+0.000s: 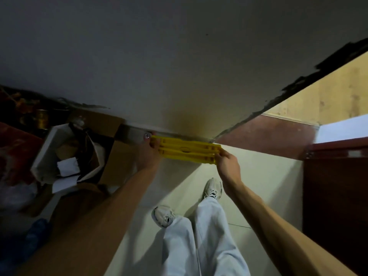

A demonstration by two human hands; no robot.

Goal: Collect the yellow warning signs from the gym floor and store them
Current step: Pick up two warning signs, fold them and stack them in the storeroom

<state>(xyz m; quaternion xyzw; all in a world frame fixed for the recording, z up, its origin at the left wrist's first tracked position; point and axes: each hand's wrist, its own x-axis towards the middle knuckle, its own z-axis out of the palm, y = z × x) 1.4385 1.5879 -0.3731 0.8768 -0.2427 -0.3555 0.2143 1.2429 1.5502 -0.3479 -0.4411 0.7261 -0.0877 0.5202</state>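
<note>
The folded yellow warning signs (185, 151) sit where floor (249, 176) meets wall (179, 76), probably to stow flat. The left hand (148, 156) grips 1 end; the right hand (228, 164) fingers pinch the other.

We can read no words, numbers or brand marks anywhere. The stacked yellow warning signs (185, 151) show us only their edges (no printed face is visible), and the cardboard box (117, 162) at left is too dim to read.

The yellow signs (186, 150) show edges only — dark clutter (25, 110) at left unreadable
</note>
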